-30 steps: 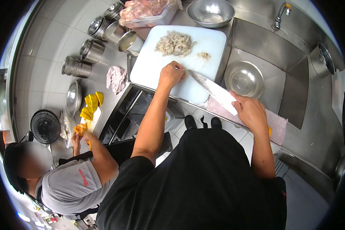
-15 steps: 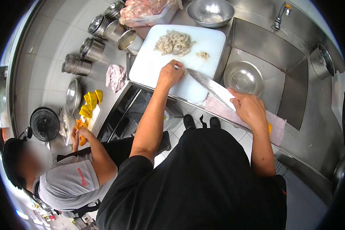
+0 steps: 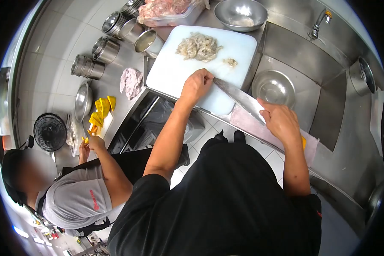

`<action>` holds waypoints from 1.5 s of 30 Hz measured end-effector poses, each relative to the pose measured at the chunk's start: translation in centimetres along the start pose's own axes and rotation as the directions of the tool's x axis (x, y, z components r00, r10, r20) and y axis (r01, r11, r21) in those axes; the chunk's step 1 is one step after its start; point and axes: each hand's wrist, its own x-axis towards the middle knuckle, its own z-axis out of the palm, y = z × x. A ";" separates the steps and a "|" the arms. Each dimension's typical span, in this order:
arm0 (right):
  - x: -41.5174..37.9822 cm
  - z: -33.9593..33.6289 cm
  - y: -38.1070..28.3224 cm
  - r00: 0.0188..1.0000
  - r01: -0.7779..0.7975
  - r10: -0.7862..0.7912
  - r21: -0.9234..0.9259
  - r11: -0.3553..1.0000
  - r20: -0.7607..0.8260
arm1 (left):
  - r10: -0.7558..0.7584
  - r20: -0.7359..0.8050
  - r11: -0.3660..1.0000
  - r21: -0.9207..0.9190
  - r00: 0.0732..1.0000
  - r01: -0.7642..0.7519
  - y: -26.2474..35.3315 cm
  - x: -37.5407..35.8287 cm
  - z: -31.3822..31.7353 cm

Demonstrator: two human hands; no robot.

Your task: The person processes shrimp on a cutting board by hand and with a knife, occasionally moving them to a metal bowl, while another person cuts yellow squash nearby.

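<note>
My right hand (image 3: 281, 121) grips a large kitchen knife (image 3: 242, 100) by its white handle, blade slanting up and left over the cutting board's near edge. Close to the knife tip, my left hand (image 3: 197, 85) is closed, fingertips pinched on a shrimp that is almost wholly hidden. Both work over a white cutting board (image 3: 168, 68). At its far side lies a heap of peeled greyish raw shrimp (image 3: 198, 47). A few small shrimp scraps (image 3: 231, 62) sit apart, right of the heap.
Right of the board is a sink with a steel bowl (image 3: 273, 87) in it; a pink cloth (image 3: 254, 123) covers the front edge. Behind stand a tub of bagged meat (image 3: 170, 13) and a metal bowl (image 3: 241, 15). At left, a co-worker (image 3: 72, 192) cuts yellow-skinned produce (image 3: 100, 112).
The view has shifted slightly, so board and sink appear further right. My left fingers have closed in further by the knife tip, hiding the shrimp. The co-worker's hands have moved.
</note>
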 end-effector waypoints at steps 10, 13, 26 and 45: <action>-0.4 0.5 -0.8 0.996 -0.091 0.092 -0.016 0.996 0.020 | -0.191 -0.018 0.618 -0.779 0.981 0.106 -5.5 0.3 -5.0; -0.5 1.4 -0.4 0.995 -0.099 0.100 0.030 0.995 -0.026 | -0.174 0.116 0.611 -0.766 0.978 0.200 -5.1 2.4 -8.6; -0.8 3.4 -5.0 0.963 -0.158 0.147 -0.034 0.987 -0.226 | 0.270 0.234 0.957 -0.173 0.934 -0.233 -4.4 6.4 -2.5; 0.4 3.2 -8.9 0.943 -0.312 0.286 -0.152 0.938 -0.172 | 0.458 0.159 0.870 -0.280 0.874 -0.405 -6.7 6.0 -2.1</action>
